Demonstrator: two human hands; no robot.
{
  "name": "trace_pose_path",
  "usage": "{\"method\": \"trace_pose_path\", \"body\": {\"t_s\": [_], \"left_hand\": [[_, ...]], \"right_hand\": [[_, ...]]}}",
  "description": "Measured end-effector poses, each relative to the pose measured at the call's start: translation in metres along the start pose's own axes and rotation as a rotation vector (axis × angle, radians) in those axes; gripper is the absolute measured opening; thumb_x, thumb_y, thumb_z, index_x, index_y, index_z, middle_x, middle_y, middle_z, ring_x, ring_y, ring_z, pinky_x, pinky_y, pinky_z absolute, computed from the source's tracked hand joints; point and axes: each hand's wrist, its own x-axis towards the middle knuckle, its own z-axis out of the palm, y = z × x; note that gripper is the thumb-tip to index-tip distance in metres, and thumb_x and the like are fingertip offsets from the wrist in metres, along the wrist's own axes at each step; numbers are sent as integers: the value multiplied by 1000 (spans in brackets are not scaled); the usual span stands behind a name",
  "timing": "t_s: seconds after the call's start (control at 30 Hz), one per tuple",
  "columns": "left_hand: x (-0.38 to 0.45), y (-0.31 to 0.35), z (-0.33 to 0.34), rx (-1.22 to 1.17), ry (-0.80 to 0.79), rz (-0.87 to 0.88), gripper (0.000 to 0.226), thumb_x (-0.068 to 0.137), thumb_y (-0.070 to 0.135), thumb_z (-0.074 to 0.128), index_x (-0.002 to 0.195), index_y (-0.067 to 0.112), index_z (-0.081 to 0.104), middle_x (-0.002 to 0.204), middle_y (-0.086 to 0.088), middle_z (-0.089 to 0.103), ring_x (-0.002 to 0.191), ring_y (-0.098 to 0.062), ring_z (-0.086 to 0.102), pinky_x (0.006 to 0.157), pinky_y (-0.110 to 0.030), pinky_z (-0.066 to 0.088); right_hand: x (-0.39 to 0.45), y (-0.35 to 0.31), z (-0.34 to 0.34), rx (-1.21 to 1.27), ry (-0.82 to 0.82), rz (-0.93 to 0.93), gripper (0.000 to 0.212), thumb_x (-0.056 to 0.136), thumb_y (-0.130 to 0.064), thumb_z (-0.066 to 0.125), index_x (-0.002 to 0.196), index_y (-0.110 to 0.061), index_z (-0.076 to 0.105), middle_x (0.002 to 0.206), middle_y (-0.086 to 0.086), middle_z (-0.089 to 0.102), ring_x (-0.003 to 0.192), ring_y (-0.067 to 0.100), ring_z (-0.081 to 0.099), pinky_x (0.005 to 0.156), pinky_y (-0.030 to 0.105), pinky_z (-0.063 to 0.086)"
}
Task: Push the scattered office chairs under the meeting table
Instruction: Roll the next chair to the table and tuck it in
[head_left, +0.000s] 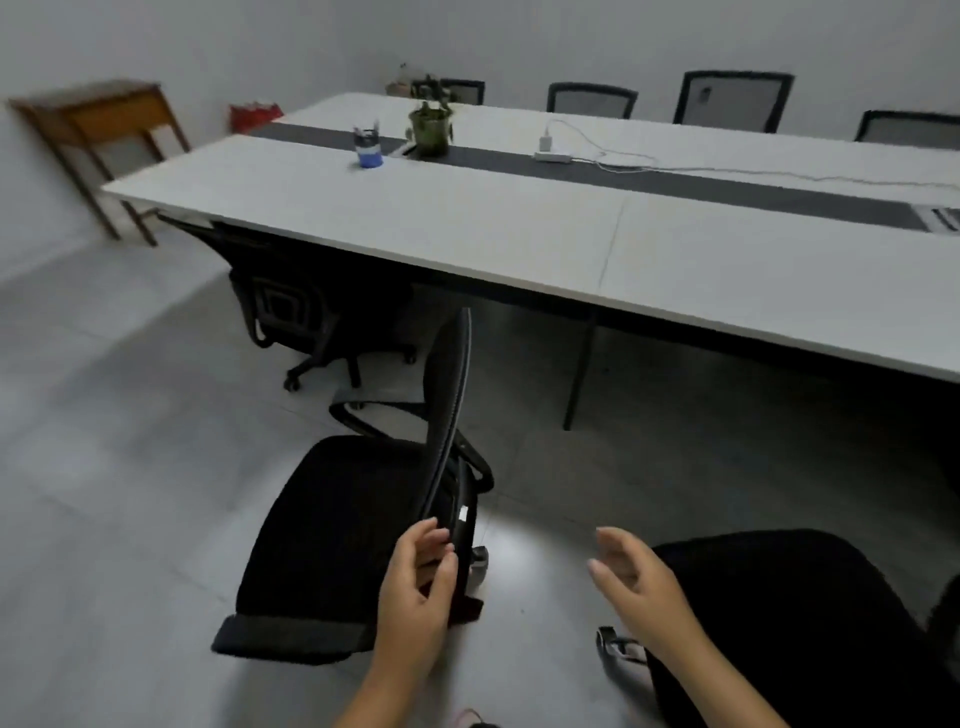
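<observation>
Left hand gripping chair backrest edge

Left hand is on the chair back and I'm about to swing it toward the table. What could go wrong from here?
1. The left hand alone pinches the near chair's backrest edge; the right hand hangs free, so the chair may swivel rather than roll.
2. It faces sideways to the meeting table; its armrest could catch the table edge or the table leg.
3. The tucked chair sits close on the left; their bases might collide.
</observation>
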Motion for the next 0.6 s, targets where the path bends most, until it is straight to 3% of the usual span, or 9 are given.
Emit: {"method": "trace_pose_path", "body": {"t_s": [0.07, 0.13, 0.27, 0.47, 0.6], "left_hand": [[25, 4, 0, 125, 161, 47, 28, 86, 7, 55, 101, 29, 49, 99, 10, 54, 98, -6, 54, 87, -21, 46], [54, 3, 2, 305, 224, 14, 30, 85, 17, 57, 115, 17, 49, 106, 4, 53, 105, -15, 52, 95, -33, 44], [92, -6, 16, 702, -17, -101, 51, 89, 37, 48, 133, 16, 32, 131, -1, 42, 121, -16, 39, 102, -29, 36], [124, -12, 10, 985, -140, -72, 35, 95, 35, 34, 123, 13, 39, 116, -5, 53, 104, -18, 51, 86, -28, 47], [121, -18, 3, 968, -159, -55, 38, 95, 35, 35, 126, 15, 37, 114, -3, 55, 100, -15, 53, 82, -25, 45]], "right_hand": [[38, -19, 3, -108, -38, -108, 37, 85, -15, 59, 120, -14, 49, 111, -4, 48, 108, 14, 49, 86, 20, 36], [74, -38, 11, -216, -58, -210, 43, 85, -18, 59, 126, -13, 45, 117, -5, 47, 115, 13, 46, 91, 19, 35], [134, -72, 26, -510, -111, -386, 49, 87, -20, 55, 133, -15, 37, 139, -2, 38, 129, 14, 33, 102, 20, 27], [206, -98, 49, -825, -197, -576, 62, 83, -11, 54, 139, -18, 28, 150, 4, 22, 138, 21, 16, 110, 36, 25], [240, -108, 65, -1036, -309, -715, 62, 85, -14, 48, 141, -22, 21, 154, 0, 9, 141, 22, -1, 115, 43, 5]]}}
